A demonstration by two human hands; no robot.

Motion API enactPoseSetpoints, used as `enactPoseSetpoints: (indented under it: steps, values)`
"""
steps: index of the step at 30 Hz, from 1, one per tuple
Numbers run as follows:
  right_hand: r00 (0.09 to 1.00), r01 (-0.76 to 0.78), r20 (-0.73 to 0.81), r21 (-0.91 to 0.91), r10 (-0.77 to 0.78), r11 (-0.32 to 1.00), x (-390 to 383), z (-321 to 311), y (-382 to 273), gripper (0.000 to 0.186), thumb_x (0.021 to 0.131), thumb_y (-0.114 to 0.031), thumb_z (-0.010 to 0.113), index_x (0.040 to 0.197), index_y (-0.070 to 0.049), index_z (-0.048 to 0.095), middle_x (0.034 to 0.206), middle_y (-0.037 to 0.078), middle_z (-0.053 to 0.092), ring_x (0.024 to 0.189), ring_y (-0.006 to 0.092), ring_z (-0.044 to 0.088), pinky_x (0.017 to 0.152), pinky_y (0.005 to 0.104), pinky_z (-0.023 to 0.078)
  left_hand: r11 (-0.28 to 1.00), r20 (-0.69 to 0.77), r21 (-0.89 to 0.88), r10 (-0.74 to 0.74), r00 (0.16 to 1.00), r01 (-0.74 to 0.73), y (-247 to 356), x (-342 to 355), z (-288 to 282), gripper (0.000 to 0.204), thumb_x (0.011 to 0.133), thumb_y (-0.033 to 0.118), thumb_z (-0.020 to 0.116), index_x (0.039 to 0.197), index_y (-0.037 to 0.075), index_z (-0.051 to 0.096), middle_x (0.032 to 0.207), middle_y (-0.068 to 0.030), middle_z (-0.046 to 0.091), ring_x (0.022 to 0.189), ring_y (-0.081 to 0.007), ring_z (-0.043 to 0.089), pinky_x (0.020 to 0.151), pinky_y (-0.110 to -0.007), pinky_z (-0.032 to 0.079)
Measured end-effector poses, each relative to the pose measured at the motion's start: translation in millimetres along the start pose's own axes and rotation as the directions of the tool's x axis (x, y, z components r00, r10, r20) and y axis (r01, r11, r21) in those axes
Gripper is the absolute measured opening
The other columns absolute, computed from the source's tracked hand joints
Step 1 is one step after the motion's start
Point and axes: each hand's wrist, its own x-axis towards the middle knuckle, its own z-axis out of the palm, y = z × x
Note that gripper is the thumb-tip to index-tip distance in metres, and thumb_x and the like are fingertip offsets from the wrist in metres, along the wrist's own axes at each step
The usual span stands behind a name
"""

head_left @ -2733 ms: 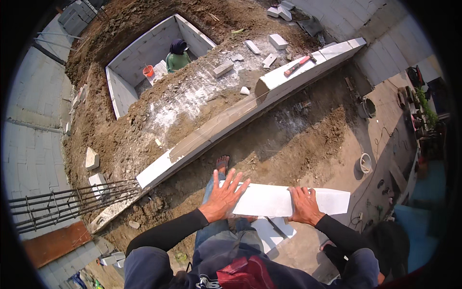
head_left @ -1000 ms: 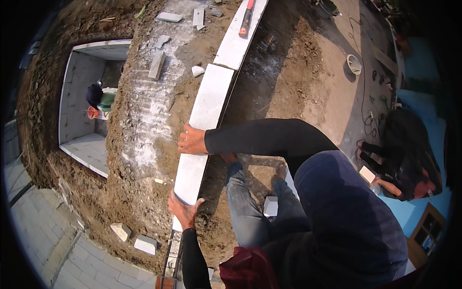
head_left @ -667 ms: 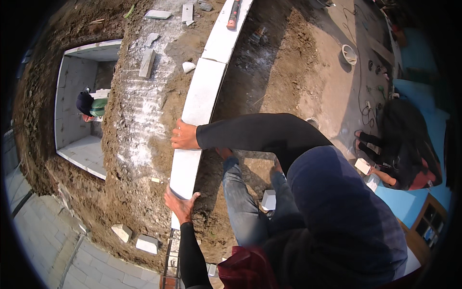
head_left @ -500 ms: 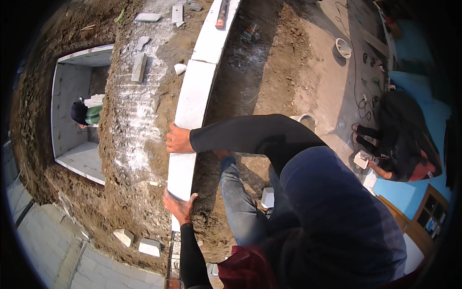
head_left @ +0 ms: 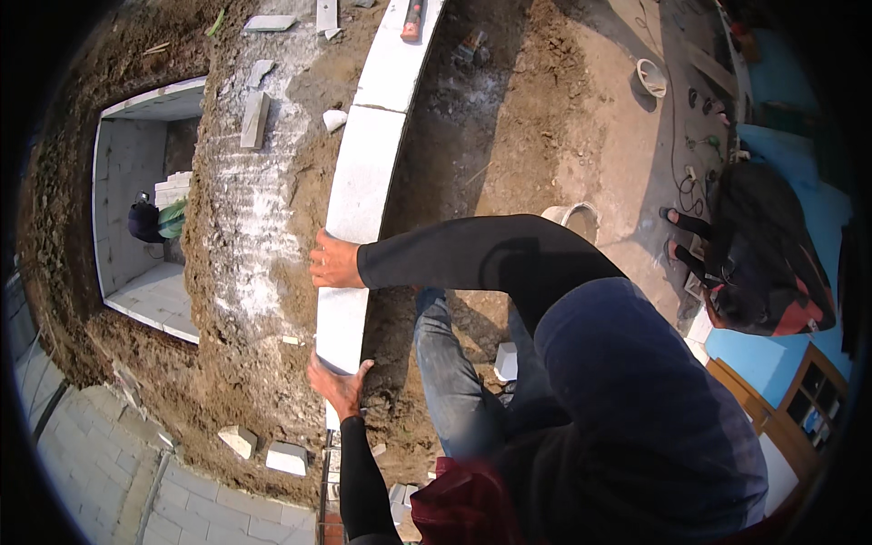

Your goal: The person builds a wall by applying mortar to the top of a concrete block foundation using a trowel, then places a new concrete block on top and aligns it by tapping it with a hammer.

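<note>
Two hands on the wall here, and a few ways it could go sideways. Left to right: the right hand has its fingers curled over the left edge of the white block, looks like a firm grasp, though I can't see the thumb. That block lies along the wall top, seam at its far end, what looks like another just under the hand. If it shifts, I'd worry about pinched fingertips or a stepped joint. The left hand grasps the end block at the wall's near end, fingers over the left edge, thumb on the right edge. Lean too hard and that end could slide out of line. The red-tipped tool on the wall top could get jolted off the right edge. Pale offcut by the legs could trip a backward step.

Containers, same direction: the block-lined pit holds a co-worker in green and pale blocks. The bigger tub is half behind the right arm, contents unclear. The small bucket tilts on the ground; can't tell what's inside.
</note>
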Motion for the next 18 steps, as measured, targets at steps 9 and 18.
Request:
enactPoseSetpoints:
  steps: [9, 18]
  values:
    - [0.998, 0.042, 0.038, 0.015, -0.042, 0.999, -0.7, -7.6, 5.7, 0.033, 0.099, -0.031, 0.061, 0.13, -0.02, 0.054, 0.122, 0.001, 0.059, 0.126, 0.0251, 0.053, 0.11, 0.0636, 0.034, 1.0, 0.001, 0.003, -0.02, 1.0, 0.02, 0.0, 1.5, -1.5, 0.133, 0.046, 0.059, 0.099, 0.151, 0.002, 0.04, 0.138, -0.0231, 0.052, 0.13, -0.043, 0.048, 0.107, -0.056, 0.039]
    - [0.727, -0.325, -0.307, 0.633, 0.614, 0.702, -37.6, -76.7, 129.7, 0.073, 0.09, -0.064, 0.069, 0.135, -0.008, 0.058, 0.119, 0.015, 0.061, 0.113, 0.0329, 0.059, 0.093, 0.0548, 0.047, 0.997, 0.021, 0.023, -0.076, 0.997, 0.075, 7.4, 4.2, -15.5, 0.129, 0.047, 0.05, 0.102, 0.149, 0.002, 0.041, 0.136, -0.0227, 0.052, 0.128, -0.0423, 0.048, 0.107, -0.056, 0.039]
